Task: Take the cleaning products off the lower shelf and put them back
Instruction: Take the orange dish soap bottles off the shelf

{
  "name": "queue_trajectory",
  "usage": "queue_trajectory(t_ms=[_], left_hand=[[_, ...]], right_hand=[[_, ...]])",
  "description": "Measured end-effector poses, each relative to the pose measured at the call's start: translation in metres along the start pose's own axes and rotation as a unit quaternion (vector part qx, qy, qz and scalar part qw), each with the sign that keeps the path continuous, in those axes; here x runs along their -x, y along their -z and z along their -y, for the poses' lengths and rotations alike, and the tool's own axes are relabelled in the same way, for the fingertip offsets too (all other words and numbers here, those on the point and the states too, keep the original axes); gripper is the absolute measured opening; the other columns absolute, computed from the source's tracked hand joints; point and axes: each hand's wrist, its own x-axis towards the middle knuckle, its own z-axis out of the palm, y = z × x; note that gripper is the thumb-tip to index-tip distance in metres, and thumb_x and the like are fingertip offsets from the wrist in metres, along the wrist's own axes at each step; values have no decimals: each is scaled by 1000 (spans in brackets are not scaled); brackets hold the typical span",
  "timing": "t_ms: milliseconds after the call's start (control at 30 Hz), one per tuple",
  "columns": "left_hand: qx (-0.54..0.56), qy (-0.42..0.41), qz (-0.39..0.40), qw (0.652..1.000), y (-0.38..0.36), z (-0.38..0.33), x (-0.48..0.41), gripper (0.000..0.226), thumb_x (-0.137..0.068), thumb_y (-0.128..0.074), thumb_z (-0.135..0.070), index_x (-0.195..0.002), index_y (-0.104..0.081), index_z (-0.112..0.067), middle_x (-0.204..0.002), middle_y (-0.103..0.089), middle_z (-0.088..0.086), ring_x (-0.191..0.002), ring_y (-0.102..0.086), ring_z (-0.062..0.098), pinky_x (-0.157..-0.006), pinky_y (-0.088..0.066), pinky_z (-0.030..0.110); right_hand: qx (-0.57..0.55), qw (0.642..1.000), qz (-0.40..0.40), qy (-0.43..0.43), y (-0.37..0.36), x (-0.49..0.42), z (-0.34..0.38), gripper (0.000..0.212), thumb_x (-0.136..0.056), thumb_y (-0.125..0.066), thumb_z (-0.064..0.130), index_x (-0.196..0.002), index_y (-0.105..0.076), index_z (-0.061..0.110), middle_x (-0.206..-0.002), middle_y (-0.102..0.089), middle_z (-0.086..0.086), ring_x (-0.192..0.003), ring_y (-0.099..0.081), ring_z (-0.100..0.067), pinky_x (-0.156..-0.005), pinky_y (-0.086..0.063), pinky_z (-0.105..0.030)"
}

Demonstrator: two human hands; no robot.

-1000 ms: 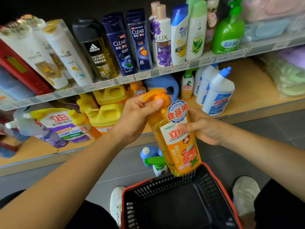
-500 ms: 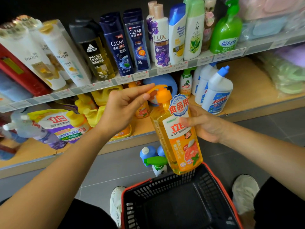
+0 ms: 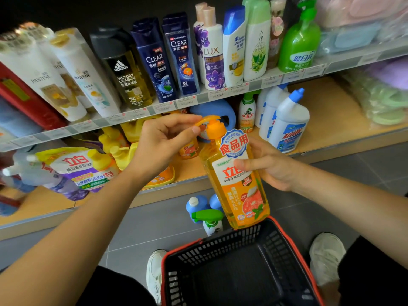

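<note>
A shop aisle is seen from above, with a grey tiled floor (image 3: 141,221) across the lower part of the frame. A wooden lower shelf (image 3: 320,111) runs through the middle, and an upper shelf (image 3: 198,98) edged with price tags crosses above it, lined with shampoo and body-wash bottles. On the lower shelf, white bottles with blue caps (image 3: 287,127) are stood at right of centre, yellow jugs (image 3: 123,149) at left of centre, and a refill pouch (image 3: 72,171) is laid at the far left. A few spray bottles (image 3: 207,213) are stood on the floor just below the shelf edge. A black basket with a red rim (image 3: 220,241) is set at bottom centre, between two pale shoes (image 3: 326,255).

The orange detergent bottle (image 3: 240,188) is held in the air at the centre of the frame, in front of the lower shelf and above the basket's far rim, tilted with its top towards the left. Amber liquid is seen through its clear body; an orange-and-white label and a round blue-edged sticker are carried on its front, and an orange cap (image 3: 215,127) tops it. The bottle's body is gripped from the right by the right hand (image 3: 273,166), the thumb laid across the label; its other fingers are hidden behind. The spout at the cap is pinched between thumb and forefinger of the left hand (image 3: 161,146), the remaining fingers being curled in.
</note>
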Motion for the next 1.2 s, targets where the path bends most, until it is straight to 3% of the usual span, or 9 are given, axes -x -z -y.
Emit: queue_trajectory(t_ms=[200, 300, 500, 667, 767, 867, 933, 1067, 1200], left_hand=[[10, 32, 53, 998, -12, -2, 1, 32, -92, -60, -25, -123, -64, -17, -102, -75, -7, -97, -70, 8, -85, -59, 28], [16, 29, 58, 998, -11, -1, 1, 33, -93, -60, -22, -125, -65, -15, -106, -75, -10, -102, -70, 11, -85, -59, 27], [-13, 29, -30, 999, -15, 5, 1, 25, -88, -73, -14, -113, -71, -13, -103, -76, 4, -94, -73, 19, -81, -62, 31], [53, 136, -55, 988, -18, 18, 4, 32, -94, -67, -7, -126, -63, -11, -98, -77, 11, -93, -72, 23, -75, -57, 24], [31, 221, 20, 975, -24, 31, 13, 31, -91, -61, -11, -122, -67, -12, -111, -75, 8, -108, -69, 28, -87, -54, 34], [-15, 249, 151, 956, -41, 41, 27, 39, -82, -68, -21, -121, -68, -15, -120, -72, 1, -114, -66, 18, -97, -52, 30], [-21, 256, 210, 943, -56, 45, 36, 57, -74, -77, -33, -127, -64, -15, -125, -70, 1, -118, -65, 18, -103, -51, 34], [50, 298, 190, 934, -77, 55, 49, 66, -72, -84, -27, -132, -58, -14, -125, -71, 3, -117, -67, 21, -106, -50, 46], [215, 334, 137, 907, -83, 60, 52, 67, -68, -82, -24, -128, -60, -6, -125, -71, 15, -119, -65, 31, -108, -49, 47]], right_hand=[[41, 999, 7, 4, -3, 0, -4, 55, -77, -75, 8, -128, -59, 16, -122, -70, -10, -115, -66, -27, -91, -55, -34], [30, 999, 13, -6, -3, 0, -6, 55, -77, -74, 7, -129, -59, 17, -121, -71, -9, -113, -67, -26, -87, -56, -32], [55, 998, -21, 1, -5, -2, -7, 66, -74, -82, 8, -135, -55, 14, -123, -70, -9, -115, -66, -25, -90, -56, -35], [71, 991, -106, 28, -6, -4, -5, 68, -64, -84, 22, -128, -59, 18, -117, -73, -5, -109, -70, -22, -90, -58, -40], [57, 985, -154, 47, -2, -4, 1, 62, -66, -85, 21, -123, -61, 20, -111, -75, -1, -101, -73, -19, -78, -60, -33], [12, 977, -205, 65, 1, -6, 8, 49, -73, -84, 14, -117, -63, 19, -105, -77, 0, -95, -74, -18, -68, -59, -26], [-16, 971, -229, 64, 2, -6, 13, 51, -68, -85, 19, -114, -62, 20, -104, -77, -1, -94, -75, -19, -67, -60, -29], [-67, 964, -248, 67, 5, -6, 24, 42, -77, -81, 17, -115, -63, 18, -107, -76, -3, -97, -74, -22, -68, -60, -35], [-111, 962, -243, 63, 6, -8, 32, 44, -84, -76, 18, -125, -62, 16, -113, -75, -5, -101, -73, -24, -72, -60, -39]])
